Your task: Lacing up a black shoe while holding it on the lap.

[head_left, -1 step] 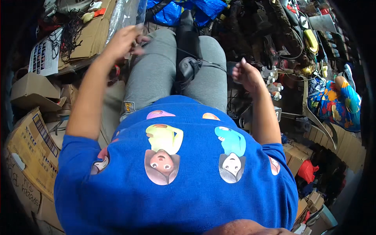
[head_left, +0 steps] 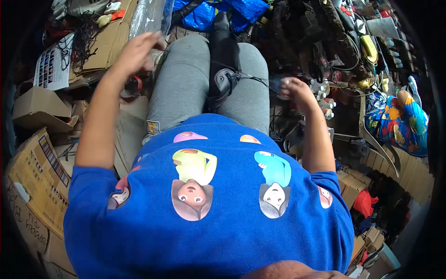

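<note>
Between my grey-clad thighs stands a long black shoe-like piece, its near end a rounded dark part with a small hole. From beside that part a thin dark cord stretches across my right thigh to my right hand, whose fingers are curled closed around it. Something bluish and blurred beside those fingers cannot be made out. My left hand is raised beyond my left thigh, its fingers bent and smeared by motion. Whether it grips anything is not clear; a faint line crosses the left thigh.
Cardboard boxes and a dark-capped bottle with a red label lie on the left. A blue plastic bag is at the far side. Several small bottles, a yellow object and a colourful cloth crowd the right.
My left hand has shifted slightly left, away from my thigh. My right hand's fingers have curled in more. The cord across the left thigh shows less clearly.
</note>
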The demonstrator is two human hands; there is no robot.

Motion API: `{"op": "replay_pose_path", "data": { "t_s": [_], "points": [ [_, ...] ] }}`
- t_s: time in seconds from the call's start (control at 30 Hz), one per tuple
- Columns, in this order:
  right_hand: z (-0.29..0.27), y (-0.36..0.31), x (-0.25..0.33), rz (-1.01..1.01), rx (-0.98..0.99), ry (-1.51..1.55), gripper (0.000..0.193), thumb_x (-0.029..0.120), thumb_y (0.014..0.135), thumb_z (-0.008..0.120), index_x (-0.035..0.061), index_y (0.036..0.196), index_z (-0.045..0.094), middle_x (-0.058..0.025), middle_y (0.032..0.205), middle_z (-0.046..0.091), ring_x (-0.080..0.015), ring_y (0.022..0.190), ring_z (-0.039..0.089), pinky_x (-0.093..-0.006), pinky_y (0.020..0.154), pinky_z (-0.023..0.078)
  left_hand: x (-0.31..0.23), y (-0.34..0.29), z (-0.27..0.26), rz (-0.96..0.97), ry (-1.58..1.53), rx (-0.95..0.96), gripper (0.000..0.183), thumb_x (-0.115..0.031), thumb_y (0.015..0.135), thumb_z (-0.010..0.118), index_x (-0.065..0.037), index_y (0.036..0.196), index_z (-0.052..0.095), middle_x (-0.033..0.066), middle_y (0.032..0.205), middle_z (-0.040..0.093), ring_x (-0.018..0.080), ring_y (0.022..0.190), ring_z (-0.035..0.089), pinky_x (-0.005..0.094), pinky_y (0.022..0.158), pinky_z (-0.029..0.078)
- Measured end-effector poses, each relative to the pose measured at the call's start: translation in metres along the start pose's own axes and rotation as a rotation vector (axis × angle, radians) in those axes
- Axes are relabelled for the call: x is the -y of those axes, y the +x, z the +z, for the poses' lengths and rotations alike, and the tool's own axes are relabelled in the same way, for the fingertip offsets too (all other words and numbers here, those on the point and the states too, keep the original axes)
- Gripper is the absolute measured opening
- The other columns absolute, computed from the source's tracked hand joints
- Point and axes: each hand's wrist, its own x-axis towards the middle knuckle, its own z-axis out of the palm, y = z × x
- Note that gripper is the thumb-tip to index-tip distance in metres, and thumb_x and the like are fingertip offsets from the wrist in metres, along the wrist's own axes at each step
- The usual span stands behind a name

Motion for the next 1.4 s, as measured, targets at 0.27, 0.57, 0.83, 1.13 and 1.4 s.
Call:
{"op": "replay_pose_path", "data": {
  "t_s": [0.27,0.57,0.83,1.13,1.4],
  "points": [
    [0.086,0.011,0.112,-0.601,0.248,-0.533,0.065,0.020,0.077,0.075,0.0159,0.135,0.047,-0.0054,0.107,0.056,-0.0128,0.093,0.054,-0.0280,0.083,0.046,-0.026,-0.058,0.107,0.674,0.690,-0.038,0.058,-0.039,0.071,0.076,-0.005,0.114,0.056,0.0146,0.113,0.053,0.0347,0.093,0.060,0.0405,0.080,0.050],
    [0.138,0.000,0.129,-0.459,0.143,-1.041,0.032,0.032,0.080,0.071,0.0002,0.081,0.064,-0.0053,0.063,0.056,-0.0091,0.065,0.051,-0.0286,0.061,0.044,-0.017,-0.047,0.123,0.653,0.871,0.178,0.046,-0.024,0.068,0.073,-0.003,0.104,0.053,0.0164,0.091,0.060,0.0358,0.085,0.061,0.0440,0.075,0.050],
    [0.113,-0.005,0.073,-0.456,0.057,-0.524,0.028,0.028,0.084,0.067,-0.0007,0.087,0.067,-0.0008,0.070,0.063,-0.0080,0.063,0.052,-0.0274,0.059,0.044,-0.015,-0.044,0.134,0.605,0.843,0.285,0.045,-0.026,0.069,0.072,-0.003,0.105,0.057,0.0159,0.092,0.060,0.0347,0.085,0.061,0.0424,0.077,0.049],
    [-0.050,-0.050,0.008,-0.229,-0.283,-0.767,0.027,0.020,0.084,0.065,0.0056,0.106,0.067,-0.0089,0.091,0.069,-0.0187,0.083,0.064,-0.0306,0.078,0.049,-0.034,0.009,0.113,0.897,0.537,0.138,0.035,-0.027,0.076,0.071,-0.011,0.107,0.065,0.0111,0.105,0.057,0.0265,0.099,0.058,0.0352,0.087,0.046],
    [0.069,-0.075,0.056,-0.525,-0.266,-0.715,0.030,0.031,0.085,0.064,0.0033,0.096,0.068,-0.0138,0.088,0.063,-0.0245,0.081,0.062,-0.0327,0.074,0.048,-0.030,0.049,0.152,0.695,0.476,0.342,0.037,-0.028,0.073,0.075,-0.011,0.103,0.062,0.0109,0.118,0.049,0.0275,0.112,0.051,0.0349,0.095,0.042]
  ]
}}
